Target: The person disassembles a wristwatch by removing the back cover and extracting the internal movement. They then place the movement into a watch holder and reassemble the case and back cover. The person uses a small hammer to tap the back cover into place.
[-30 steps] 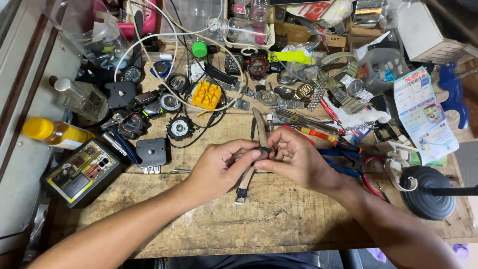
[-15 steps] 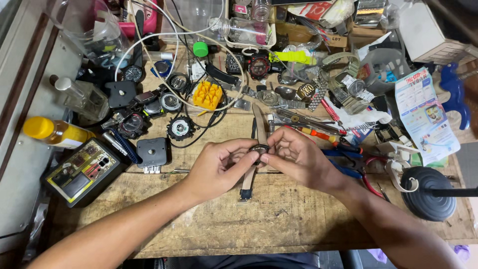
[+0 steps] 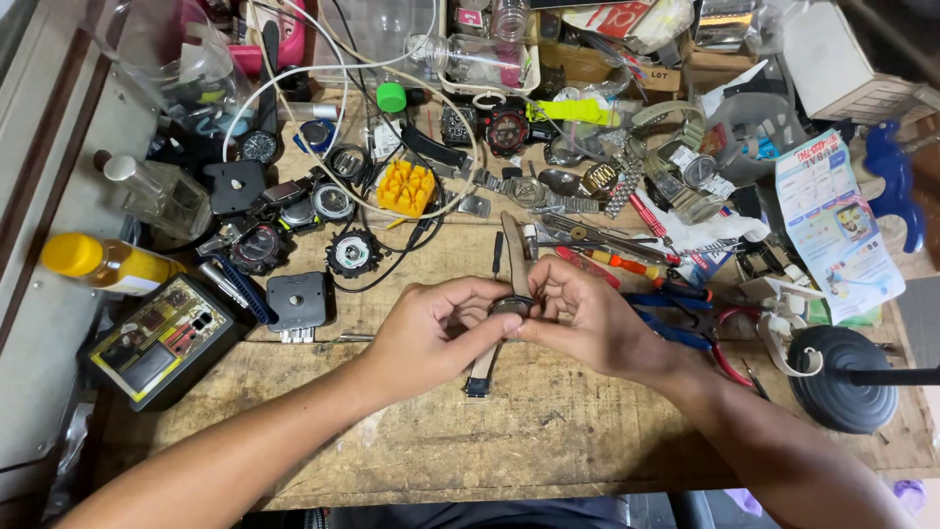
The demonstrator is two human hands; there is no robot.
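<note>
Broadly, the wooden worktop (image 3: 548, 441) carries everything, its far half crowded and its near half left bare, which seems to be why both hands work over that open patch close to the body. At the left edge lies a dark boxy tester (image 3: 162, 338) with a yellow-capped bottle (image 3: 103, 264) beyond it, and at the right stands a black round lamp base (image 3: 842, 377); these bulky things sit out to the sides, well apart from the hands. Nearer in, a grey square block (image 3: 301, 299) lies just left of the left hand, and blue-handled pliers (image 3: 685, 309) lie just beside the right wrist, probably so that tools stay within reach. Between the two hands is the wristwatch (image 3: 509, 306), held up off the wood at the middle of the scene. The left hand (image 3: 436, 333) is curled closed, thumb and forefinger pinching the watch case from the left, while the right hand (image 3: 587, 318) is likewise closed on it from the right, fingertips meeting over the case. So the case sits right at the point where both grips meet, steadied from two sides, and its tan strap (image 3: 480, 367) hangs free below the left thumb with its dark end touching or nearly touching the wood
</note>
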